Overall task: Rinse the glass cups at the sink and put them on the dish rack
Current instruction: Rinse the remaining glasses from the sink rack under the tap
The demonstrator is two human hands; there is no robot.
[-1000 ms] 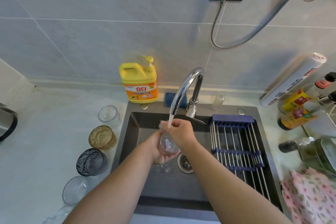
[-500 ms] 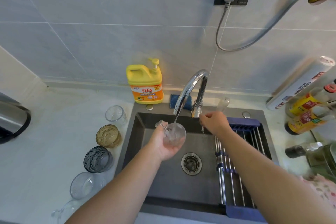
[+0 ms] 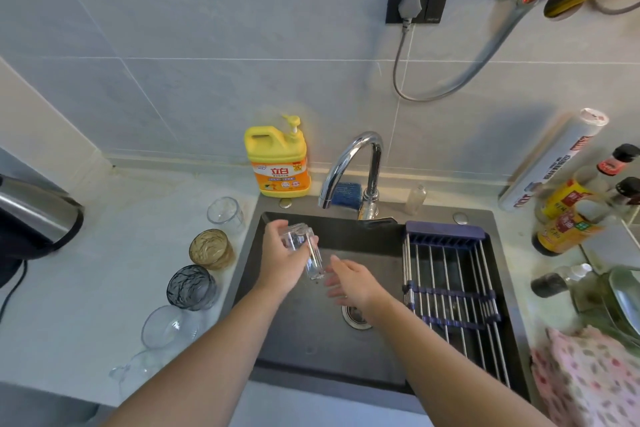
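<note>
Over the dark sink (image 3: 450,218), the left hand (image 3: 280,260) has its fingers (image 3: 277,229) wrapped around a clear glass cup (image 3: 306,253), held tipped with its mouth slanting down toward the basin. The right hand (image 3: 353,284) hangs just beside it, fingers spread and holding nothing, palm low above the drain (image 3: 356,317). The chrome faucet (image 3: 349,166) arches behind the hands, with its spout end above and just behind the cup (no stream shows at its tip). The roll-up dish rack (image 3: 453,291) covers the right part of the sink, its bars bare, with the right forearm crossing in front of its near left corner. On the surface left of the sink stands a row of other cups: a clear one (image 3: 225,213) farthest back, then an amber glass (image 3: 211,248), a dark grey glass (image 3: 192,286) and a clear bowl-shaped glass (image 3: 166,326), with another clear piece nearest, too faint to tell. A yellow dish-soap bottle (image 3: 278,159) stands against the tiled wall behind the sink, a blue sponge (image 3: 346,192) beside the faucet base. A steel kettle (image 3: 34,215) sits far left; sauce bottles (image 3: 571,215) and a pink patterned cloth (image 3: 588,378) crowd the right.
</note>
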